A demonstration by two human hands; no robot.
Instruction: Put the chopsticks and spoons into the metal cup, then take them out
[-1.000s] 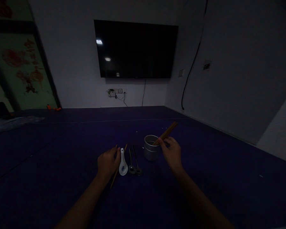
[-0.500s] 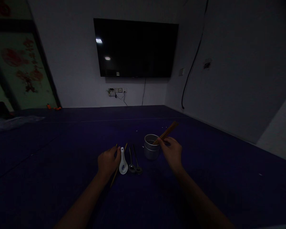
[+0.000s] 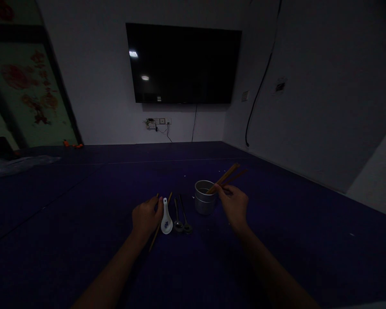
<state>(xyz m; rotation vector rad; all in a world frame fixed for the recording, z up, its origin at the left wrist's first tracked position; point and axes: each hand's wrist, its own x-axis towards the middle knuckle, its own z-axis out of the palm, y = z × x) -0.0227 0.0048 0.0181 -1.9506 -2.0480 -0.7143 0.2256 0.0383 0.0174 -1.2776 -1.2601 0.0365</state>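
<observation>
My right hand [image 3: 234, 206] pinches brown wooden chopsticks [image 3: 229, 173] beside a grey metal cup [image 3: 204, 205]. Their lower ends lean over the cup's rim, and their upper ends fan apart. My left hand [image 3: 146, 214] rests on the mat with fingers curled, its thumb by the handle of a white porcelain spoon [image 3: 166, 224]. A chopstick [image 3: 155, 238] lies slanted beneath that spoon, and the tip of another stick shows above the left hand. Whether those curled fingers grip it is hidden. Two metal spoons [image 3: 178, 225] lie between the porcelain spoon and the cup.
A dark blue mat [image 3: 276, 257] covers the floor. Behind it, a television [image 3: 185, 64] hangs on the wall above sockets [image 3: 159, 122] and cables. A black cable [image 3: 259, 94] hangs at the right wall. Orange objects [image 3: 77, 146] and clear plastic [image 3: 22, 166] lie at the far left.
In my right hand the chopsticks have spread apart, with one now tilted out to the right. The right hand has shifted slightly right. My left hand and the spoons stay put.
</observation>
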